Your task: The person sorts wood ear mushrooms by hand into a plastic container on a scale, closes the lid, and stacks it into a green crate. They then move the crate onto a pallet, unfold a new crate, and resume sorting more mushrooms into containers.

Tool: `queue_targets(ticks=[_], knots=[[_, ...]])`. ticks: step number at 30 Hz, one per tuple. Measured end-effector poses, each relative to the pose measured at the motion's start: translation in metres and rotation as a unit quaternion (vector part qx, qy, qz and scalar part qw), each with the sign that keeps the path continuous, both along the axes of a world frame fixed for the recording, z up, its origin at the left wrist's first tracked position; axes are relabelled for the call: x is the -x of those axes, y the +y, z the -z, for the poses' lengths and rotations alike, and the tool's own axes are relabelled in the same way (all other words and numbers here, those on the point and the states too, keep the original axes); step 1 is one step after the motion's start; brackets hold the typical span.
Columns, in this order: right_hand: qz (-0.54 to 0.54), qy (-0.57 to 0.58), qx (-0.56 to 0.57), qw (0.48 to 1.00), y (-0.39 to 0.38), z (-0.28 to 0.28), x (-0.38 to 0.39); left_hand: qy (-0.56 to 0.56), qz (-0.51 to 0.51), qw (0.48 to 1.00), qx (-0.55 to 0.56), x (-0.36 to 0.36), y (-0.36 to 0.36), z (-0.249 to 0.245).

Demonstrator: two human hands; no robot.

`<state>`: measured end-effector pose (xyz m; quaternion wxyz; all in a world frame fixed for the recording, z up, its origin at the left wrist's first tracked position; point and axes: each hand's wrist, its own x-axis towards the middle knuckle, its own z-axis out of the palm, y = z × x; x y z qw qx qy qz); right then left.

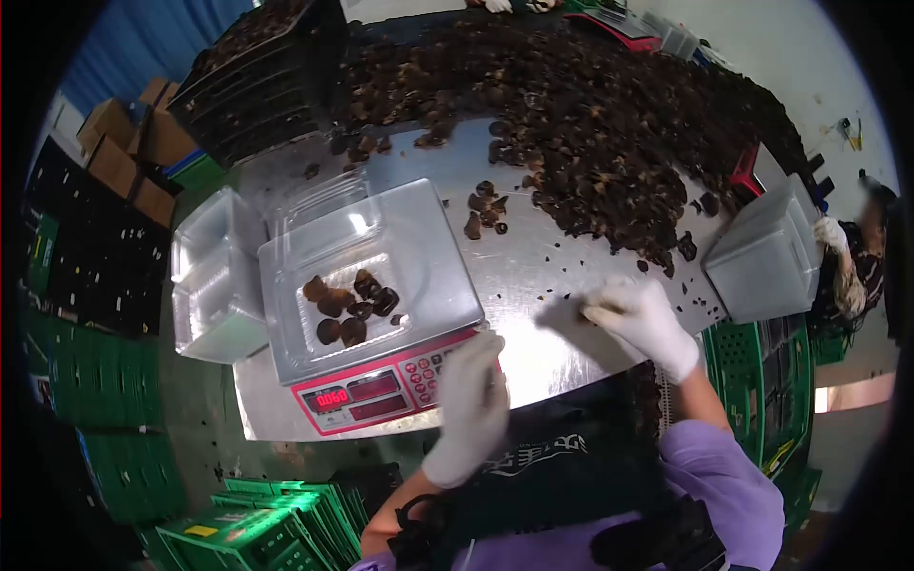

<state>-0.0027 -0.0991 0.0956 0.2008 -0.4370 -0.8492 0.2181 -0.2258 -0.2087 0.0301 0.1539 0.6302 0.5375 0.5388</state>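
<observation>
My left hand, in a white glove, is beside the front right corner of the red-fronted digital scale. Its fingers stretch upward, slightly blurred, with nothing visible in them. My right hand, also gloved, is above the metal table, its fingers pinched on a small dark brown mushroom piece. On the scale's steel plate sits a clear plastic tray with several brown mushroom pieces inside. The scale's red display reads about 0.060.
A large heap of dark mushrooms covers the table's back and right, with a small cluster nearer. Clear plastic containers stand left of the scale, grey bins at right. Green crates are below. Another person's gloved hand is at right.
</observation>
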Motion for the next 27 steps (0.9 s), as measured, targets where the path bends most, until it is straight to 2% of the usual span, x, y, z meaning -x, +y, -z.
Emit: queue_targets(ticks=[2,3,4,5,6,7,8,9,10,11,12,13,14,15,16,18,20,22,24,26,27], knots=[[0.021,-0.15,0.037,0.988,-0.032,0.019,-0.074,-0.044,0.069,0.991,0.106,-0.044,0.01,0.026],[0.051,-0.213,0.053,0.974,-0.053,0.035,-0.111,-0.043,0.075,0.99,0.11,-0.063,0.019,0.038],[0.08,-0.274,0.069,0.956,-0.075,0.051,-0.145,-0.059,0.075,0.981,0.169,-0.08,0.035,0.049],[0.142,-0.362,0.112,0.914,-0.094,0.064,-0.173,-0.073,0.075,0.968,0.228,-0.091,0.053,0.058],[0.2,-0.445,0.153,0.859,-0.111,0.074,-0.194,-0.037,0.03,0.979,0.198,-0.098,0.077,0.063],[0.204,-0.444,0.154,0.859,-0.126,0.081,-0.21,0.0,-0.016,0.986,0.167,-0.105,0.104,0.064],[0.258,-0.423,0.131,0.859,-0.14,0.089,-0.223,0.006,-0.074,0.986,0.153,-0.107,0.129,0.06],[0.313,-0.4,0.108,0.855,-0.149,0.092,-0.232,0.012,-0.148,0.966,0.21,-0.109,0.16,0.058],[0.32,-0.398,0.112,0.853,-0.151,0.091,-0.231,0.035,-0.202,0.956,0.208,-0.104,0.186,0.054],[0.326,-0.342,0.103,0.875,-0.15,0.087,-0.222,0.109,-0.289,0.931,0.192,-0.098,0.214,0.069],[0.332,-0.286,0.091,0.894,-0.147,0.081,-0.215,0.094,-0.31,0.915,0.239,-0.087,0.23,0.058],[0.324,-0.264,0.084,0.905,-0.141,0.074,-0.209,0.15,-0.375,0.88,0.252,-0.077,0.252,0.073],[0.313,-0.242,0.076,0.915,-0.134,0.068,-0.205,0.173,-0.39,0.853,0.301,-0.068,0.264,0.074],[0.326,-0.206,0.093,0.918,-0.127,0.068,-0.206,0.177,-0.375,0.851,0.324,-0.056,0.279,0.1],[0.332,-0.203,0.092,0.917,-0.118,0.071,-0.208,0.229,-0.359,0.834,0.35,-0.061,0.276,0.092],[0.33,-0.116,0.059,0.935,-0.097,0.081,-0.21,0.273,-0.314,0.871,0.261,-0.066,0.283,0.12],[0.333,-0.009,0.051,0.941,-0.064,0.092,-0.203,0.275,-0.187,0.922,0.199,-0.091,0.274,0.126],[0.294,0.055,-0.011,0.954,-0.02,0.104,-0.193,0.187,-0.137,0.963,0.135,-0.13,0.259,0.134],[0.304,0.073,-0.014,0.95,0.022,0.1,-0.175,0.148,-0.097,0.973,0.147,-0.149,0.239,0.12],[0.28,0.094,-0.106,0.95,0.067,0.113,-0.165,0.222,-0.083,0.964,0.124,-0.158,0.211,0.098],[0.289,0.077,-0.104,0.948,0.086,0.112,-0.157,0.223,-0.065,0.966,0.112,-0.16,0.196,0.084]])
